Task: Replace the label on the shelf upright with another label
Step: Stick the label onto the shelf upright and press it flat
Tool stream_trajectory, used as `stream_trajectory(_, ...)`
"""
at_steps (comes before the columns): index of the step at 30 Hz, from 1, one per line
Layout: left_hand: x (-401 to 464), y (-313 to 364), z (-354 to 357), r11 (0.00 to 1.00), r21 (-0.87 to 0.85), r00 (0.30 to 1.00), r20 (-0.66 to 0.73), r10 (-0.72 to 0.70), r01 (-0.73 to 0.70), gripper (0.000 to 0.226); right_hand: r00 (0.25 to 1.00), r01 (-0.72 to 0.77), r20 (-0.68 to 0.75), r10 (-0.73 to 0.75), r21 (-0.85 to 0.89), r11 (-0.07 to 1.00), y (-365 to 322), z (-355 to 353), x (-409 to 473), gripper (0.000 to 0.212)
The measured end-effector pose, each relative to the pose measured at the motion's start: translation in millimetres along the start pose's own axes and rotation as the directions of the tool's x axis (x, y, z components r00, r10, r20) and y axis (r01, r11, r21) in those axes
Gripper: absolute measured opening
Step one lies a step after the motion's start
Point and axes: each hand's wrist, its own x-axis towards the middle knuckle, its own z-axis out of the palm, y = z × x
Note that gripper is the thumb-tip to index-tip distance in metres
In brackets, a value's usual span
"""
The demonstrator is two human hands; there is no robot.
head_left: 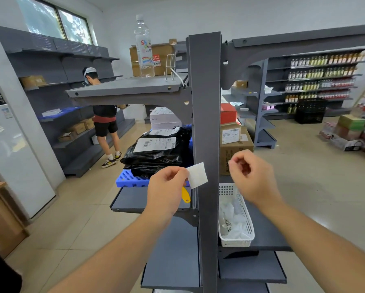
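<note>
The left hand [166, 182] pinches a white label [197, 175] beside the shelf upright [207, 123]; the right hand [251, 174] curls empty. The label should be squared to the upright's face, then pressed flat.

Water bottle [143, 46]: you can read coloured letters "Sh" at the top of its wrapper; the smaller print below is too blurred to make out.
Red sticker [156, 60] on the cardboard box behind the bottle: white characters, not legible to you.
Black parcel bags [156, 154]: white shipping labels with barcodes; the printed lines are too small to read.
Brown carton [236, 149] right of the upright: a white label with a barcode, text unreadable; dark print runs down its side, also unreadable.
White slip in your left hand [166, 187]: blank on the side you see.
White basket [236, 216]: one paper shows dark marks resembling "20", uncertain.
</note>
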Motion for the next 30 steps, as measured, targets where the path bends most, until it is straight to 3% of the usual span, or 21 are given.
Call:
stream_trajectory(4, -2, 8, 10, 0.999, -0.029, 0.999, 0.032, 0.039, -0.038, 0.018, 0.960, 0.237, 0.179, -0.215, -0.111, 0.965, -35, -1, -3, 0.004)
stream_trajectory(7, -5, 13, 15, 0.997, -0.040, 0.995, 0.063, 0.075, -0.072, 0.017, 0.949, 0.268, 0.211, -0.233, -0.154, 0.951, -44, 3, -5, 0.019)
stream_trajectory(10, -6, 19, 19, 0.994, -0.067, 0.992, 0.085, 0.093, -0.087, 0.017, 0.952, 0.266, 0.211, -0.223, -0.207, 0.942, -47, 5, -3, 0.020)
stream_trajectory(19, -10, 32, 19, 0.980, -0.158, 0.980, 0.134, 0.145, -0.123, 0.016, 0.984, 0.144, 0.124, -0.127, -0.145, 0.979, -58, 4, 8, 0.007)
stream_trajectory(25, 5, 36, 13, 0.982, -0.134, 0.990, 0.018, 0.140, -0.136, 0.010, 0.995, -0.100, 0.012, 0.100, 0.151, 0.983, -59, 4, 21, 0.010)
stream_trajectory(30, 16, 44, 12, 0.986, -0.077, 0.984, 0.082, 0.156, -0.150, 0.008, 0.983, -0.181, 0.023, 0.182, 0.279, 0.943, -57, 5, 33, 0.009)
